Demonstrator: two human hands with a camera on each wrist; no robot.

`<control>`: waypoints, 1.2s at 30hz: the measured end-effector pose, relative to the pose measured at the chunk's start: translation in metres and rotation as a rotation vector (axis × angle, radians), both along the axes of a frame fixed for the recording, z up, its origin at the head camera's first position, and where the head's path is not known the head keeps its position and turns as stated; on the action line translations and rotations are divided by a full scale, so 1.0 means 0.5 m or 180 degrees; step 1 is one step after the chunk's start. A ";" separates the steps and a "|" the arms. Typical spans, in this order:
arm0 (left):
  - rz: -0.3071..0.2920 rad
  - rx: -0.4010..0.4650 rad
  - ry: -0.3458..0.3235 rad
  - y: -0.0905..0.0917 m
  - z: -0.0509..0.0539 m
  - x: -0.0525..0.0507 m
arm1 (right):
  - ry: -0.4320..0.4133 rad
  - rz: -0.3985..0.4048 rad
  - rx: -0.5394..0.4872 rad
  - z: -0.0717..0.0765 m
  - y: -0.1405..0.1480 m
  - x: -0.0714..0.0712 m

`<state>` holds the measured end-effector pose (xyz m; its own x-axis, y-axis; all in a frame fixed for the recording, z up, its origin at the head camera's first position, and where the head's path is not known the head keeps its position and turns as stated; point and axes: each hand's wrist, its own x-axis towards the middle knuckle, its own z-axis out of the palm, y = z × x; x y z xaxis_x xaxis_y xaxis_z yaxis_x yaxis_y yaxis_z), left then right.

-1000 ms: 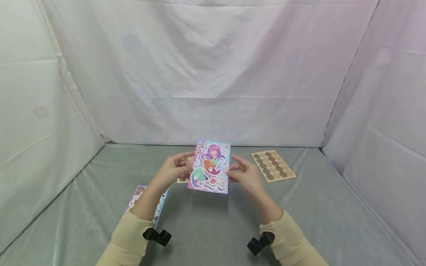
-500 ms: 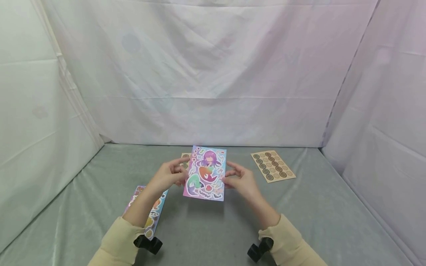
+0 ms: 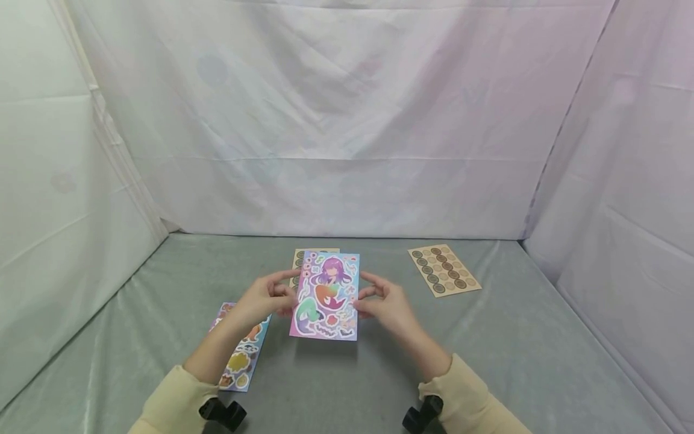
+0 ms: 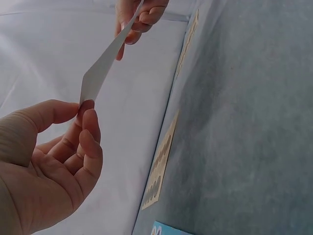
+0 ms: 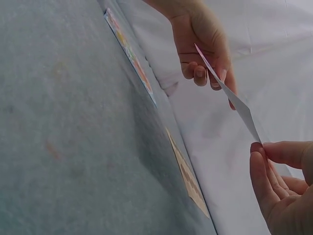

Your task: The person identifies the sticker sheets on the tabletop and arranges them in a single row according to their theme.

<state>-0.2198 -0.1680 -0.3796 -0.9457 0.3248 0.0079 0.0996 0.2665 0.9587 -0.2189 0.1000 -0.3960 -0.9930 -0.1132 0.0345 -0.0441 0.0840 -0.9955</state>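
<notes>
Creased white curtains point(image 3: 347, 126) wall three sides of the grey cloth-covered surface point(image 3: 488, 349). Above it, the mermaid sticker sheet point(image 3: 327, 296) is held by its edges, the left hand point(image 3: 264, 302) at nine o'clock and the right hand point(image 3: 386, 305) at three, each closed to a thin thumb-and-finger pinch.

Smooth paper mermaid sheet point(image 3: 326, 296)
</notes>
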 end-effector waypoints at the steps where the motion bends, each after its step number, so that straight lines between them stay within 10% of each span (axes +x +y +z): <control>1: -0.0004 0.0014 -0.0014 -0.001 -0.001 0.002 | -0.0001 0.0020 0.0016 0.000 -0.001 0.001; 36: -0.0382 -0.0126 -0.0277 -0.053 -0.033 0.021 | -0.0124 0.0538 0.0086 -0.039 -0.031 0.029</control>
<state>-0.2095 -0.1943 -0.3959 -0.8966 0.4341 -0.0874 0.0500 0.2954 0.9541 -0.2043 0.0844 -0.4153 -0.9603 -0.2789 -0.0091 -0.0212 0.1056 -0.9942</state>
